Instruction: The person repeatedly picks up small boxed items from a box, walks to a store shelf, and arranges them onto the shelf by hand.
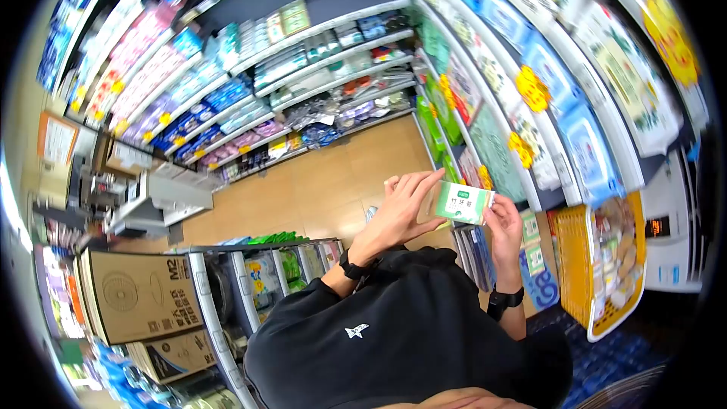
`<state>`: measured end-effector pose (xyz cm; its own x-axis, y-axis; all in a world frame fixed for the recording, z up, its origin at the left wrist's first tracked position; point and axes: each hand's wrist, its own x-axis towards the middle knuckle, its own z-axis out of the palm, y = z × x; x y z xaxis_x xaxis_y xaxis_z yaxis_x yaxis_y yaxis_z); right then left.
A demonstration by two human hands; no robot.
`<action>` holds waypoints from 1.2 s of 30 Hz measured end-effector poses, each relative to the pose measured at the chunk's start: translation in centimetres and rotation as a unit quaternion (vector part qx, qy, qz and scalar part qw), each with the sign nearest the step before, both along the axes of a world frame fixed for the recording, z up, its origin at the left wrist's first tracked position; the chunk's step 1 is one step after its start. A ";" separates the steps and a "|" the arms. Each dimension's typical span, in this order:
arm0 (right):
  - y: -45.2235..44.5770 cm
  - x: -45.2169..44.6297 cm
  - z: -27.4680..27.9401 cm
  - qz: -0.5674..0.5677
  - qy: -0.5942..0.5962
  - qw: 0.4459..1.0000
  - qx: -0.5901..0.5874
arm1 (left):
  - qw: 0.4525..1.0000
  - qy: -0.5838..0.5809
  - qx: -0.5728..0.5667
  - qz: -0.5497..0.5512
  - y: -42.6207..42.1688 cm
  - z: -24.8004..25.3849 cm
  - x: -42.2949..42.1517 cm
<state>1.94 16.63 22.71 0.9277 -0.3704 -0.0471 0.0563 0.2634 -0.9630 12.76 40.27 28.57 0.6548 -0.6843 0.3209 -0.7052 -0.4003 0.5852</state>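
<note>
A small green-and-white pack of bamboo toothpicks (463, 204) is held up in front of my chest, its printed label facing me. My left hand (405, 204) grips the pack's left end between thumb and fingers. At the opposite end, my right hand (505, 226) pinches the edge with thumb and fingertips. Two similar green-and-white packs (533, 242) lie below and to the right of my right hand, beside a yellow basket (574, 265) filled with small packaged goods.
Stocked shelves (333, 38) line the far side, and another rack (515, 106) runs along the right. Cardboard boxes (140, 295) stand at the lower left, beside a low shelf (265, 273). Tan floor (333, 174) stretches between the shelves.
</note>
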 end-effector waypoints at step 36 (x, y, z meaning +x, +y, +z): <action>23.1 32.2 2.1 0.156 -0.020 0.984 -0.078 | 0.971 -0.005 -0.076 0.226 24.9 -1.1 22.9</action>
<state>34.10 39.74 24.78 0.9974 -0.0670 0.0269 0.0350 0.1232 -0.9918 35.62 65.18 27.48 0.8736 -0.2724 0.4033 -0.4835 -0.5801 0.6556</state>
